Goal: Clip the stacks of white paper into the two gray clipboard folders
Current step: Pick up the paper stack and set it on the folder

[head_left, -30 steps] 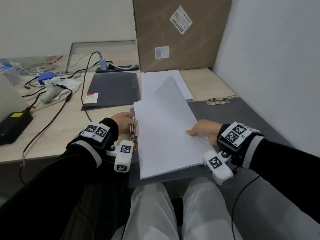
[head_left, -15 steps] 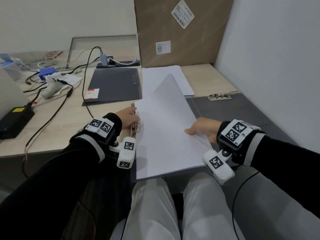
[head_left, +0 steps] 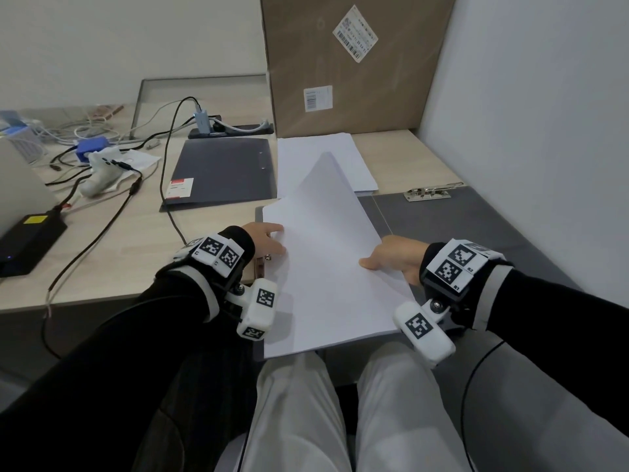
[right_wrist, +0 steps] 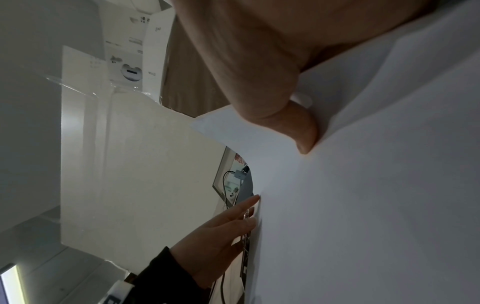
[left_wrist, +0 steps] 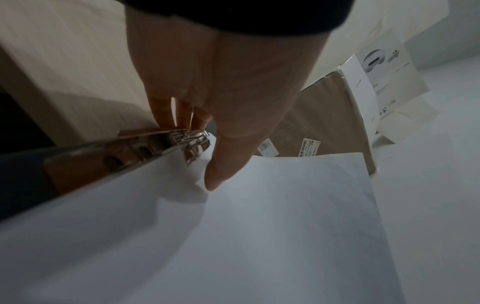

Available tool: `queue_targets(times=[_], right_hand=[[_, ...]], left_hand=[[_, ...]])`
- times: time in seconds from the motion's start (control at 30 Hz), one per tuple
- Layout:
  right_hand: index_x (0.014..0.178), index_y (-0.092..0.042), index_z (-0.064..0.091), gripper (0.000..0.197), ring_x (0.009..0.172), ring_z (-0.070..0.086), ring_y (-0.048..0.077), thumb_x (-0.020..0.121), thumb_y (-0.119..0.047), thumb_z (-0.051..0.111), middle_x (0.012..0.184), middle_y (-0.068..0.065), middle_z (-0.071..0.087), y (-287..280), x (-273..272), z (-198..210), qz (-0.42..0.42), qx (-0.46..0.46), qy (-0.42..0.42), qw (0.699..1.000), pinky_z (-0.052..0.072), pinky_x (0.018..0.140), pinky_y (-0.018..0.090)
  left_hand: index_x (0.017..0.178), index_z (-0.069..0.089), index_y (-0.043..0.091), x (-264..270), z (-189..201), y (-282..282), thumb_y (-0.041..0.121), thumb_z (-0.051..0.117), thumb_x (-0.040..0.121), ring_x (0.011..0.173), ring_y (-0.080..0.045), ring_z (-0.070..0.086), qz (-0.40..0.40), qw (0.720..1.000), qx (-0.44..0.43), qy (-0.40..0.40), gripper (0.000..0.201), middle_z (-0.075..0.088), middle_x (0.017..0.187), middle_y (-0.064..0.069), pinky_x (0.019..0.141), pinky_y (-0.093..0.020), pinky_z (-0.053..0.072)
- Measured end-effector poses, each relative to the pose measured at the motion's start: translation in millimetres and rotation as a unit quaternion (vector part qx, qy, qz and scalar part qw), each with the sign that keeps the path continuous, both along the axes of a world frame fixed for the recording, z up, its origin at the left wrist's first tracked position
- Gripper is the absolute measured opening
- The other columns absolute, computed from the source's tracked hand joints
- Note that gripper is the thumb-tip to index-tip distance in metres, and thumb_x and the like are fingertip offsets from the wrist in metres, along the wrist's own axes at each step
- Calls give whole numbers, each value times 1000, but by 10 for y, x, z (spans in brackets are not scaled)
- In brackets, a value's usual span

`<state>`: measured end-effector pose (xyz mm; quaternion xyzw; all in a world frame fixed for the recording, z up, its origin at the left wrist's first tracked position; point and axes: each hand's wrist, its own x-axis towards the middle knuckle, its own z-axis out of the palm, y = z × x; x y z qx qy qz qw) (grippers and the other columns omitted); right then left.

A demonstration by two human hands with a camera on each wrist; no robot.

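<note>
An open gray clipboard folder [head_left: 459, 240] lies across the table's near edge. A stack of white paper [head_left: 326, 267] [left_wrist: 285, 226] [right_wrist: 363, 205] rests on its left half, with the far right corner lifted. My left hand [head_left: 265, 238] [left_wrist: 207, 115] [right_wrist: 223, 230] lies with straight fingers on the stack's left edge, by the metal clip [head_left: 261, 267] [left_wrist: 166, 142]. My right hand [head_left: 391, 257] [right_wrist: 272, 82] pinches the right edge, thumb on top and fingers hidden beneath. A closed gray folder [head_left: 224, 172] and a second paper stack [head_left: 306, 151] lie further back.
A second metal clip [head_left: 429, 192] sits on the open folder's right flap. A big cardboard box [head_left: 357, 63] stands at the back, and a white wall [head_left: 544, 131] closes the right side. Cables and a black power brick [head_left: 30, 240] cover the left of the table.
The paper stack has slid left against the clip. My left fingers have left the clip lever and stretched onto the paper's edge. The right hand keeps its hold.
</note>
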<state>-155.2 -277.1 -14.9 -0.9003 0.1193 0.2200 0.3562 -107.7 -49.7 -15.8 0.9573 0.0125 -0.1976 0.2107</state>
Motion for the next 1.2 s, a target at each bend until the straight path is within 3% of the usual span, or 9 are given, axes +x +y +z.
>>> queue_targets(times=[0.27, 0.37, 0.43, 0.57, 0.63, 0.73, 0.83, 0.97, 1.2], right_hand=[[128, 6, 50, 43, 126, 48, 34, 91, -14, 55, 134, 23, 51, 42, 26, 31, 17, -31, 15, 999, 41, 100, 35], [132, 2, 46, 63, 119, 54, 37, 76, -20, 66, 128, 19, 55, 43, 72, 61, 24, -6, 46, 999, 44, 103, 39], [123, 0, 46, 60, 114, 57, 36, 73, -26, 68, 121, 16, 57, 25, 104, 72, 27, -16, 48, 998, 45, 102, 44], [95, -4, 53, 35, 82, 57, 25, 77, -31, 67, 90, 9, 56, -68, 137, 111, 35, -75, -11, 996, 45, 71, 29], [89, -7, 53, 33, 79, 55, 22, 78, -34, 68, 87, 7, 55, -128, 146, 129, 48, -111, -46, 992, 41, 66, 27], [130, -5, 41, 71, 120, 48, 28, 79, -46, 67, 127, 11, 49, -182, 162, 124, 85, -198, -83, 973, 43, 92, 36], [151, -13, 11, 101, 146, 7, 33, 77, -59, 62, 157, 10, 15, -123, 217, 41, 167, -214, -127, 954, 19, 117, 47], [150, -27, -13, 109, 145, -25, 24, 75, -73, 51, 158, -2, -22, 85, 294, -61, 292, -209, -93, 929, -5, 117, 56], [147, -33, -20, 112, 145, -26, 21, 68, -85, 39, 156, -5, -28, 251, 445, -298, 324, -254, -55, 910, -9, 115, 58]], left_hand=[[145, 37, 28, 12, -19, -29, 36, 63, 83, 123, -27, 52, -13, 998, 61, -8, 67, 42, 144, -9, 102, -31, 43], [145, 36, 28, 10, -13, -40, 37, 61, 84, 125, -27, 50, -23, 996, 81, -11, 66, 40, 146, -9, 105, -33, 43], [146, 34, 27, 8, -21, -40, 38, 60, 85, 130, -26, 46, -29, 995, 95, -15, 67, 38, 149, -8, 108, -33, 40], [147, 30, 26, 7, -22, -40, 39, 58, 87, 134, -26, 41, -41, 992, 115, -15, 67, 34, 152, -7, 111, -35, 37], [147, 30, 26, 11, -21, -40, 38, 57, 87, 135, -26, 40, -45, 992, 116, -15, 67, 33, 152, -6, 111, -35, 36], [147, 30, 26, 17, -28, -36, 39, 58, 87, 135, -26, 40, -46, 992, 117, -17, 67, 33, 152, -7, 111, -35, 36], [147, 31, 26, 14, -35, -38, 39, 58, 87, 134, -27, 41, -44, 992, 116, -19, 67, 34, 151, -8, 111, -36, 36], [147, 32, 24, 9, -41, -38, 38, 59, 87, 134, -27, 40, -41, 994, 102, -25, 67, 36, 150, -8, 111, -35, 35], [146, 31, 29, 3, -82, -16, 42, 57, 87, 135, -29, 39, -41, 993, 108, -37, 65, 31, 152, -8, 108, -35, 34]])
